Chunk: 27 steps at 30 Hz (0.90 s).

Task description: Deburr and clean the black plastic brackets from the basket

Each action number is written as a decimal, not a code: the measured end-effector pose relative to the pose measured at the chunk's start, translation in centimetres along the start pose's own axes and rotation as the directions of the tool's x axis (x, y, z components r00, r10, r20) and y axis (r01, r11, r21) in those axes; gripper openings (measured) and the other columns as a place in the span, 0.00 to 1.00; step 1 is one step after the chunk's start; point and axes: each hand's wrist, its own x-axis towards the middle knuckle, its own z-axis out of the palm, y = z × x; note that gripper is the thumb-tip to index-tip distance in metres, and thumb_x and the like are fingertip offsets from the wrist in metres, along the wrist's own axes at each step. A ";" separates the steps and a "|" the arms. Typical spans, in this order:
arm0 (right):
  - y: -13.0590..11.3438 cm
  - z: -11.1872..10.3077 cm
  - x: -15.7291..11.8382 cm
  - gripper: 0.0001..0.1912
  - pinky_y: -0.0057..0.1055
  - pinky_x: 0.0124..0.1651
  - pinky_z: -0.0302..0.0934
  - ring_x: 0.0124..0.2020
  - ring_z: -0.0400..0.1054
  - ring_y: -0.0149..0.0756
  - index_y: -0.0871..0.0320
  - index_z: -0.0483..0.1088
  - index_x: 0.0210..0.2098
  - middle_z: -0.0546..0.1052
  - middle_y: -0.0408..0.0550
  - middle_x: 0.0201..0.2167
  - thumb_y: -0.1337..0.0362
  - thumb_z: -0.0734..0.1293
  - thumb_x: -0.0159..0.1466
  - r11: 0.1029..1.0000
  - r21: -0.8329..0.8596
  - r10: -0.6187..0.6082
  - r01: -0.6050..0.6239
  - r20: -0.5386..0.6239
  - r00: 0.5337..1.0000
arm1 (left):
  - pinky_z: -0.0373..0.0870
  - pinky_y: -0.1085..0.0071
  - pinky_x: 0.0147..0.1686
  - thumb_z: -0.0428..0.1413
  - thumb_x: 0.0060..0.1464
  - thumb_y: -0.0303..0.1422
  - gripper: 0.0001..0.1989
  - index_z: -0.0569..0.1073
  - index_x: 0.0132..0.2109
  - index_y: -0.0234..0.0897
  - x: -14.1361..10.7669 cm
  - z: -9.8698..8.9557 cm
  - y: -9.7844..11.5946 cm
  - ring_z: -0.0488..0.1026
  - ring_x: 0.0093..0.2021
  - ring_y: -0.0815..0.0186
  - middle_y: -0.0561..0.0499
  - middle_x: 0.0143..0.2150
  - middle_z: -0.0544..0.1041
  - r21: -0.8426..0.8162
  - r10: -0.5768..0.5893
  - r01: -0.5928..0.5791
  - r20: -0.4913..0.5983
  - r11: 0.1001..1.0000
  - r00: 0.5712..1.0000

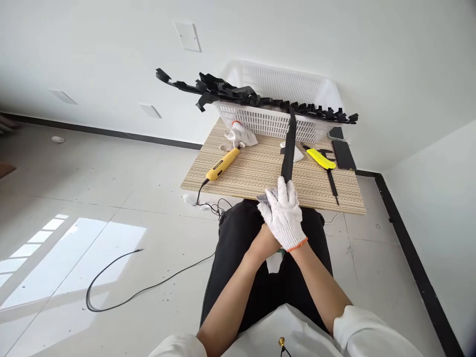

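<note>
My right hand (284, 218), in a white knit glove with an orange cuff, lies over the near end of a long black plastic strip (289, 148). Its fingers are bent down onto the strip, which runs up to the basket's front rim. Beneath it is my left hand (267, 240); the wrist is bare and the fingers are hidden. A piece of grey fabric (265, 197) shows beside the gloved fingers, and I cannot tell whether it is a glove or a cloth. Many similar black strips (238, 94) with small tabs lie across the basket's rim.
A white slotted basket (256, 119) stands on a wood-patterned board (253, 181) against the wall. On the board are a yellow corded tool (223, 164), a crumpled white glove (241, 135), a yellow-handled cutter (320, 158), black calipers (332, 184) and a phone (343, 154). A black cable (148, 287) crosses the floor.
</note>
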 end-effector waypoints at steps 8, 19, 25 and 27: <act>2.0 -0.1 10.2 0.25 0.66 0.60 0.57 0.72 0.39 0.68 0.52 0.68 0.65 0.47 0.56 0.74 0.54 0.61 0.71 0.996 0.084 0.013 0.001 -0.169 0.986 | 0.54 0.73 0.19 0.61 0.49 0.35 0.15 0.62 0.23 0.41 -0.4 0.6 0.6 0.64 0.20 0.68 0.53 0.20 0.66 0.234 -0.282 0.280 -0.028 0.931 0.959; -0.1 -1.5 19.5 0.29 0.53 0.50 0.68 0.66 0.54 0.62 0.53 0.62 0.68 0.35 0.53 0.77 0.53 0.59 0.70 0.997 -0.003 0.079 -0.080 -0.071 0.994 | 0.53 0.73 0.19 0.59 0.55 0.34 0.11 0.66 0.28 0.39 -0.6 -0.1 0.5 0.59 0.20 0.71 0.55 0.22 0.65 0.270 -0.339 0.341 -0.058 0.900 0.939; 0.2 -1.6 9.9 0.37 0.46 0.48 0.71 0.51 0.73 0.49 0.38 0.53 0.71 0.53 0.54 0.72 0.61 0.64 0.65 0.974 0.173 0.143 -0.149 0.046 0.989 | 0.60 0.70 0.23 0.57 0.61 0.39 0.19 0.70 0.56 0.35 -0.1 -0.4 0.9 0.71 0.24 0.63 0.50 0.29 0.75 0.352 -0.332 0.326 -0.045 0.877 0.942; 1.3 -1.2 7.9 0.42 0.48 0.48 0.72 0.49 0.74 0.50 0.34 0.48 0.73 0.62 0.53 0.67 0.56 0.67 0.62 0.934 0.300 0.163 -0.196 0.133 0.978 | 0.66 0.68 0.29 0.55 0.62 0.41 0.27 0.64 0.63 0.32 -0.5 -1.2 1.9 0.78 0.33 0.56 0.43 0.36 0.79 0.414 -0.367 0.363 -0.073 0.835 0.927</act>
